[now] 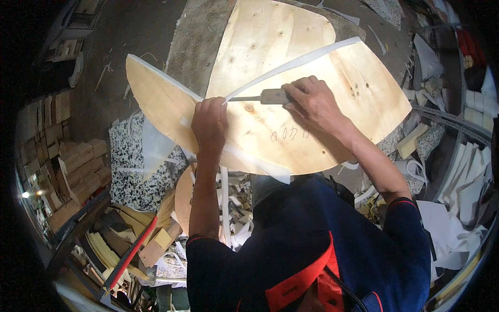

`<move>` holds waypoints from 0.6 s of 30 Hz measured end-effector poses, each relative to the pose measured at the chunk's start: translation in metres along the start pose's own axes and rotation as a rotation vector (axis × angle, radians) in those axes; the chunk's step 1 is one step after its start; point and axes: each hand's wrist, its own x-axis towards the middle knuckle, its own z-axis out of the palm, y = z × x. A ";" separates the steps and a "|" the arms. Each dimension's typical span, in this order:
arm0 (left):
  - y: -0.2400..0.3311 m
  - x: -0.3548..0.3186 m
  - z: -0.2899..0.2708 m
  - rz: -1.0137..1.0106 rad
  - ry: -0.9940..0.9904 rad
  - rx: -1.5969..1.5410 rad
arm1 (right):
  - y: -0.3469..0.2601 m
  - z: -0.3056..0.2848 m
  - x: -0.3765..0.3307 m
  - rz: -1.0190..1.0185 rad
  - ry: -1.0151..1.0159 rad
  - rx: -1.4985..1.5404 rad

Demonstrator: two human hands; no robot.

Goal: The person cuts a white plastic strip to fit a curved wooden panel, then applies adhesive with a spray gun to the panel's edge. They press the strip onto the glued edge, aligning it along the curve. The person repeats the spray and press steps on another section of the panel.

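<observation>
A curved plywood panel (364, 99) with a deep notch in its far edge lies across my front. A white foam strip (296, 61) runs along its edges. My right hand (314, 104) is closed around the wooden handle of a tool with a narrow metal blade (245, 99). The blade points left, and its tip meets the strip at the notch. There my left hand (209, 122) has its fingers curled down over the strip and the panel edge. Those fingers partly hide the corner, so the tip's exact contact cannot be made out. A loose white flap (270, 165) hangs at the near edge.
Another plywood panel (275, 36) lies beyond the notched one. Speckled foam (135, 166) sits at the left, near stacked brown blocks (86, 161). White foam offcuts (462, 182) crowd the right side. Scraps and a red-edged piece (135, 249) lie at the lower left.
</observation>
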 end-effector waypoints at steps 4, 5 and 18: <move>-0.001 -0.001 0.001 -0.022 -0.006 -0.031 | 0.004 -0.009 0.002 0.016 0.008 0.010; 0.000 -0.002 0.000 -0.031 -0.008 -0.050 | 0.008 -0.014 -0.002 0.026 0.002 0.015; 0.031 -0.011 -0.021 -0.069 0.040 -0.076 | 0.082 -0.050 -0.038 0.067 0.067 -0.077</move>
